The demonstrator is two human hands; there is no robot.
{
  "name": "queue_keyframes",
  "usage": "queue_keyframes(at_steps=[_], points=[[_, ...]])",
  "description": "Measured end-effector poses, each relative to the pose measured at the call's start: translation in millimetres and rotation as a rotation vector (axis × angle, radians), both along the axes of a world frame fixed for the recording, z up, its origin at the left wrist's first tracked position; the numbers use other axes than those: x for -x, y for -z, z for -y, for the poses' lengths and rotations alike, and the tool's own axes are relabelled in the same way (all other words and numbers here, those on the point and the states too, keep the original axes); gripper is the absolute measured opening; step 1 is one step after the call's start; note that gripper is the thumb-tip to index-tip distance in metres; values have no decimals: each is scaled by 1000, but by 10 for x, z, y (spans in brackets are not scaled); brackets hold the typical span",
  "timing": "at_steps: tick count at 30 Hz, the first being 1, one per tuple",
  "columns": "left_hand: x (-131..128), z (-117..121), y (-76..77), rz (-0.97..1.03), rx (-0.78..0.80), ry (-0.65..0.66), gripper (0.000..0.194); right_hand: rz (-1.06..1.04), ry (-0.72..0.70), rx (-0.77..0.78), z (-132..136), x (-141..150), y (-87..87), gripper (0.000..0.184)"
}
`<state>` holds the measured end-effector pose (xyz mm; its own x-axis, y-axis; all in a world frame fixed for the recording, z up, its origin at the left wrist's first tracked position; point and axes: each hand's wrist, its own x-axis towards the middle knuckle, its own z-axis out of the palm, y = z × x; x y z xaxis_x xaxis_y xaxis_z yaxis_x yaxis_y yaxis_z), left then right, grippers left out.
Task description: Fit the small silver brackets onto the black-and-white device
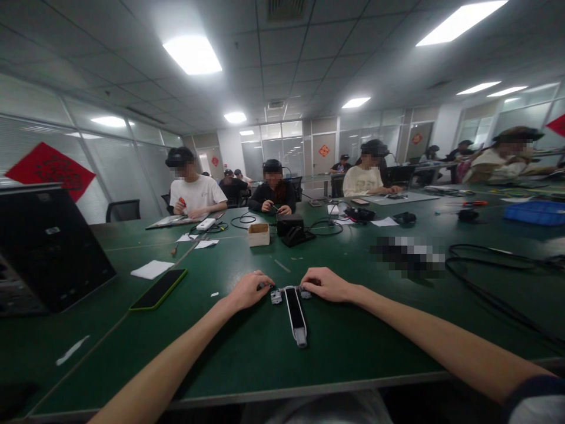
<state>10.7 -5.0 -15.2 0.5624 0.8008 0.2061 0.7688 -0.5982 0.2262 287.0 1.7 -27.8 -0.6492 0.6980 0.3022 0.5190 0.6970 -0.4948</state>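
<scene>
In the middle of the green table [247,359] lies a grey device [296,315]. It has a long, narrow body with a black panel, and small hinged-looking blocks on both sides of its far end; its exact kind is not clear. My left hand [249,290] has its fingers bent and closed at the left far end, by one block. Opposite it, my right hand [327,284] is closed at the right far end, with its fingertips on the part by the other block. The fingers hide what they pinch.
A phone in a green case [159,290] lies to the left, near a black computer case [50,247]. Ahead stand a small open box [259,234] and a black item [290,225]. Cables [498,300] and a blue tray [536,213] are at right. Several people sit across the table.
</scene>
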Motion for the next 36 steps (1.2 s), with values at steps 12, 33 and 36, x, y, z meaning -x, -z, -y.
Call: queue_keyframes(at_steps=[12,33,36], points=[[-91,144,-92,203,117,-65,18,3,-2,-14,4,4,-1,26],[-196,182,-67,251,202,-63,26,-38,-35,-1,-27,-9,46,22],[-208,199,-84,268,211,-94,26,-38,-27,-3,-24,-5,46,22]])
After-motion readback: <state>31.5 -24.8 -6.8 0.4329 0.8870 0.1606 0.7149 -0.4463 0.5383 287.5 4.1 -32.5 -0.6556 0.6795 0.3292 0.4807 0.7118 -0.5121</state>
